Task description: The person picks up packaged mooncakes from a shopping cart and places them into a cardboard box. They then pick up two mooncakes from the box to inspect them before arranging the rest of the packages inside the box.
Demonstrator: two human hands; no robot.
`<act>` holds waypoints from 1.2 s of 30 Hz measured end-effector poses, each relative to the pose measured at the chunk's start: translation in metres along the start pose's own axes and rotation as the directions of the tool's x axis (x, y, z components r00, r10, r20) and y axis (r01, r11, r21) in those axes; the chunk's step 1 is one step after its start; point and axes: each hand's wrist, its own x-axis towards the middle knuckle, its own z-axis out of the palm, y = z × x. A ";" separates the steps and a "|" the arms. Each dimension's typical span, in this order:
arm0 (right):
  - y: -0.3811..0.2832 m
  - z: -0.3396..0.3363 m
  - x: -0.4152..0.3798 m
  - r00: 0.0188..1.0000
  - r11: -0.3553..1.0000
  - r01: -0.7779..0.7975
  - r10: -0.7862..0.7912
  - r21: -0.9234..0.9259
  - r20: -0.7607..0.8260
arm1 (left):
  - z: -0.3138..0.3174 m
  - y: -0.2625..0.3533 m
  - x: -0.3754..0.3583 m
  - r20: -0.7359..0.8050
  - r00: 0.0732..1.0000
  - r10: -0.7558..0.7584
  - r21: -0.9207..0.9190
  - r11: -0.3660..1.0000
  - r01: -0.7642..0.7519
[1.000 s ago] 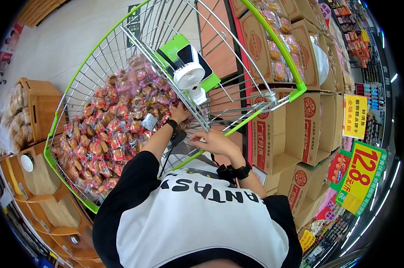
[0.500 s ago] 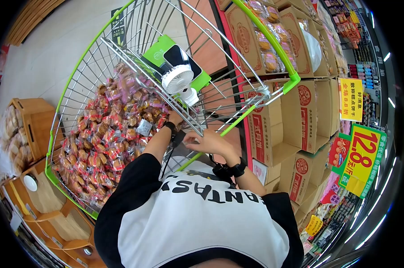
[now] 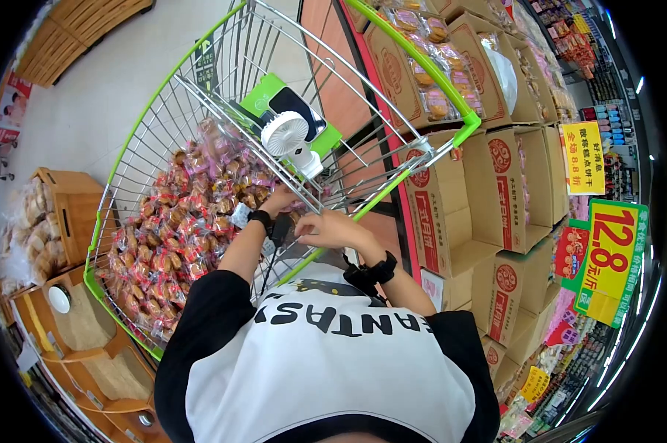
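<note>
A shopping cart [image 3: 94,244] with green edging stands before me, heaped with wrapped pastries [image 3: 164,244] in clear, red-marked packets. My left hand [image 3: 279,199] reaches over the heap near the inner wire panel; its fingertips are hidden, so its grip cannot be told. Close beside it, my right hand [image 3: 333,229] is bent at the near side of the cart, its fingers curled together. What those fingers hold, if anything, is too small to make out. A white handheld fan [image 3: 285,133] and a phone [image 3: 300,107] lie on a green box [image 3: 258,97] beyond my hands.
On the right, cardboard cartons [image 3: 431,225] line the shelf, some holding packaged pastries [image 3: 433,66]. Yellow price signs [image 3: 612,247] hang beside them. At left stand a wooden bin [image 3: 75,214] of bagged goods and wooden shelving [image 3: 75,317]. Pale floor tiles [image 3: 127,81] lie beyond the cart.
The view has shifted slightly, so the cart and heap appear a little to the right and lower. My left hand appears slightly lower and to the left; my right hand keeps its curled pose.
</note>
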 end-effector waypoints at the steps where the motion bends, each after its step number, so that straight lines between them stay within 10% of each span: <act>1: 0.002 0.002 0.000 0.999 0.999 0.043 -0.043 0.005 0.004 | -0.006 0.008 -0.003 0.044 0.996 -0.074 0.074 0.995 0.071; 3: 0.005 0.004 0.002 0.998 0.998 0.059 -0.059 0.016 -0.004 | -0.023 0.002 -0.002 0.120 0.973 -0.197 0.074 0.979 0.189; 16: -0.031 -0.008 -0.020 0.945 0.946 0.326 -0.325 0.001 0.027 | -0.038 0.088 -0.171 -0.110 0.980 0.165 0.065 0.985 -0.159; 24: -0.068 -0.038 -0.070 0.857 0.850 0.491 -0.432 0.188 -0.282 | 0.008 0.132 -0.219 0.002 0.909 0.417 -0.052 0.908 -0.416; 26: -0.073 -0.045 -0.080 0.619 0.768 0.605 -0.618 -0.208 -0.485 | 0.027 0.148 -0.221 -0.009 0.889 0.458 0.050 0.888 -0.457; 30: -0.074 -0.047 -0.093 0.546 0.726 0.538 -0.688 -0.429 -0.478 | 0.067 0.172 -0.230 -0.020 0.882 0.470 -0.005 0.882 -0.470; 36: -0.057 -0.044 -0.105 0.548 0.813 0.493 -0.567 -0.311 -0.615 | 0.095 0.173 -0.220 0.007 0.784 0.621 0.128 0.777 -0.616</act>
